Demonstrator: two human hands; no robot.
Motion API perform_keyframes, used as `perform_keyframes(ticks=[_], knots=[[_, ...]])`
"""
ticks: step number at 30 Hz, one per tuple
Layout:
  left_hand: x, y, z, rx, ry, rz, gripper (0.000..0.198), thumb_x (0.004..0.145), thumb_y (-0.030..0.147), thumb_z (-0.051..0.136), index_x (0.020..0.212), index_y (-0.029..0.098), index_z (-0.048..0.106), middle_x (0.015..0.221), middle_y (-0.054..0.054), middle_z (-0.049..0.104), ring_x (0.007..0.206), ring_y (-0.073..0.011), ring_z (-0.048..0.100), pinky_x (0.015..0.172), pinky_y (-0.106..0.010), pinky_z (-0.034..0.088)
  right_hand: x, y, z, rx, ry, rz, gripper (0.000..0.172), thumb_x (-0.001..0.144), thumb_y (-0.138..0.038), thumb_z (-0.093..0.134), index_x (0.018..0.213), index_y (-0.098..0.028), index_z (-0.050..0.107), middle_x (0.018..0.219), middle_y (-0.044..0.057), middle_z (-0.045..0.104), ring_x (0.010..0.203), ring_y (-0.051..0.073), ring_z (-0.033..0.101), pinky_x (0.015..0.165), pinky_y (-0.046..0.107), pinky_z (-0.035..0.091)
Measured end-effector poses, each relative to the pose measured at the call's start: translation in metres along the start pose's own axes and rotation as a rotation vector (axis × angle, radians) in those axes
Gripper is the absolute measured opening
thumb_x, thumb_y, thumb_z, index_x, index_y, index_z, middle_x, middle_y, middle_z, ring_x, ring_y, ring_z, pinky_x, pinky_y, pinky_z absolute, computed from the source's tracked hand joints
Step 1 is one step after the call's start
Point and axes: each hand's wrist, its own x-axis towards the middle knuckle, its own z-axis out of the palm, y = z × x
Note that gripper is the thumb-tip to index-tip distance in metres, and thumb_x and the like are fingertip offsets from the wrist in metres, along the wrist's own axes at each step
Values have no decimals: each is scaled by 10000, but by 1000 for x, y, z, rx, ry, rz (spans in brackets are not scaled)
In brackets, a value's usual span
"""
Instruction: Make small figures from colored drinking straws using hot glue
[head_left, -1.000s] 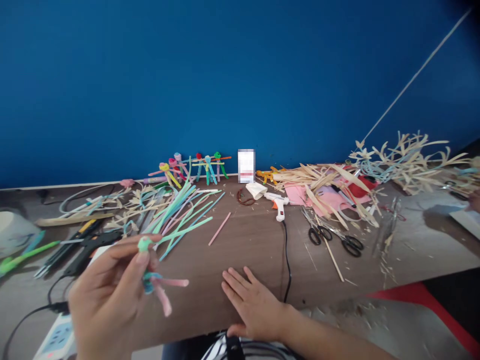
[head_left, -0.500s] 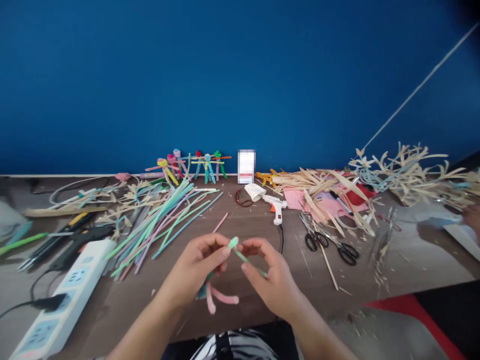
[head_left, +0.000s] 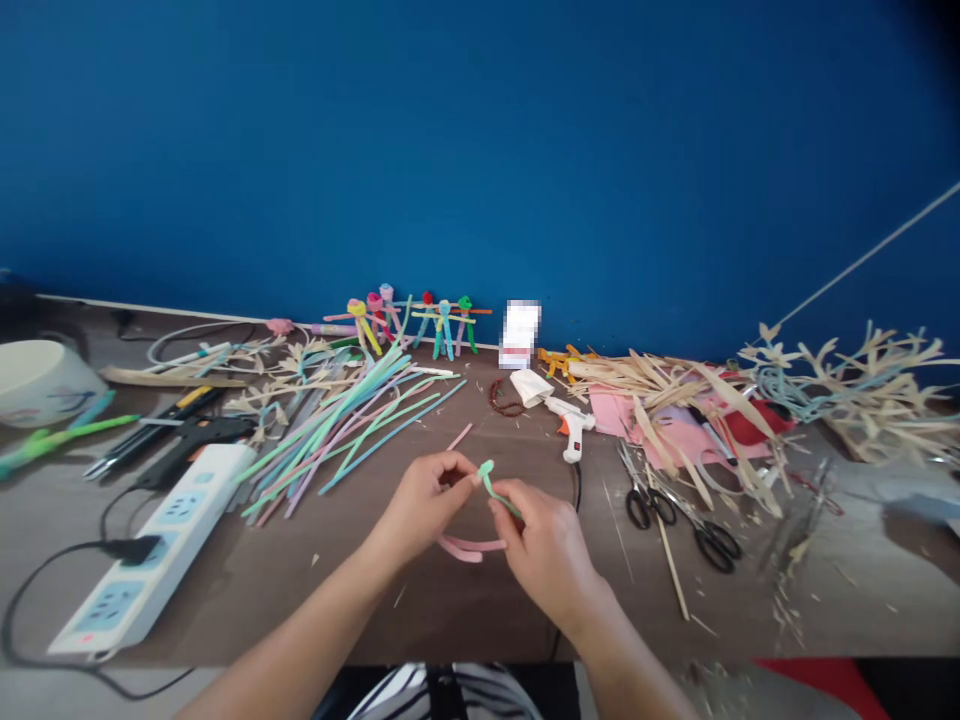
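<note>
Between my hands, above the near middle of the table, is a mint-green pipe cleaner [head_left: 487,469] with a small wound knot at its top. My left hand [head_left: 427,502] is closed in a pinch just under that knot. Two pink pipe cleaner ends [head_left: 463,551] stick out below the left fingers toward the right; the rest of the bent piece is hidden behind the fingers. My right hand [head_left: 546,540] is closed too, thumb and fingers pinching the green tail that runs from the knot. A short pink pipe cleaner piece [head_left: 460,437] lies just beyond the hands.
Loose pipe cleaners [head_left: 352,420] lie left, near a white power strip [head_left: 169,550] and black glue gun [head_left: 191,450]. Small pipe cleaner figures [head_left: 444,325] stand against the blue wall. A white glue gun [head_left: 574,425], scissors [head_left: 716,545] and dried leaf strips [head_left: 660,380] lie right.
The camera view has turned slightly, shifting the table's things rightward. My hands have drawn nearer each other, and the pink ends have swung, both now pointing right.
</note>
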Motion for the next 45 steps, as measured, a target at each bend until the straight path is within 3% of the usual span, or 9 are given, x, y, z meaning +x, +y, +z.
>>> perform_keyframes(ticks=[5, 11, 18, 22, 26, 31, 37, 42, 45], knots=[[2, -5, -3, 402, 52, 245, 123, 689, 165, 476, 645, 163, 591, 634, -3, 550, 602, -121, 494, 572, -219, 363, 6, -1, -12, -89, -69, -45, 172, 842, -174, 371, 873, -180, 541, 770, 41, 590, 727, 143, 542, 646, 230, 342], [-1, -5, -5, 720, -126, 369, 173, 691, 114, 447, 691, 176, 609, 683, -25, 572, 633, -137, 529, 579, -222, 366, 20, -2, -29, -162, -205, -114, 149, 842, -200, 399, 835, -184, 548, 802, 28, 539, 722, 124, 517, 638, 227, 333], [-6, -2, -11, 479, -276, 427, 187, 741, 133, 443, 767, 188, 620, 781, -35, 602, 720, -138, 547, 664, -226, 394, 33, 15, -24, 164, -281, -41, 129, 809, -225, 450, 774, -171, 561, 727, -13, 558, 661, 101, 492, 602, 198, 334], [-8, -1, -11, 314, -179, 339, 138, 746, 169, 475, 723, 167, 611, 722, -28, 589, 683, -131, 536, 643, -218, 388, 33, 23, -14, 315, -316, -12, 214, 838, -239, 386, 735, -156, 554, 608, -39, 509, 583, 85, 448, 546, 178, 316], [-7, -5, -8, 301, -80, 269, 141, 751, 192, 477, 702, 164, 606, 674, -12, 568, 640, -123, 519, 596, -209, 374, 25, 16, -9, 228, -314, -18, 247, 858, -244, 347, 734, -164, 546, 614, -29, 521, 583, 93, 454, 541, 185, 303], [-5, -11, -5, 436, 0, 292, 134, 742, 177, 472, 702, 171, 600, 694, -14, 555, 643, -125, 520, 597, -212, 375, 17, 4, -9, 29, -315, -52, 138, 835, -200, 402, 854, -189, 538, 749, 2, 604, 663, 123, 527, 569, 207, 299], [-4, -13, -1, 708, 13, 350, 173, 770, 165, 421, 742, 165, 592, 750, -39, 562, 680, -145, 540, 593, -229, 382, 14, -1, -9, -249, -371, -39, 169, 844, -225, 384, 952, -184, 507, 760, 39, 624, 684, 167, 568, 574, 245, 282], [-1, -13, 0, 979, -138, 382, 197, 765, 128, 406, 680, 153, 581, 702, -39, 558, 637, -156, 542, 556, -244, 389, 20, 1, -16, -273, -377, -24, 136, 836, -221, 399, 829, -183, 529, 756, 32, 617, 712, 156, 562, 606, 245, 298], [-1, -15, -2, 948, -239, 446, 188, 771, 135, 416, 729, 155, 598, 739, -41, 579, 680, -158, 549, 593, -247, 403, 27, 9, -20, -122, -316, -28, 70, 787, -198, 473, 779, -180, 540, 756, 9, 608, 712, 133, 541, 611, 224, 303]])
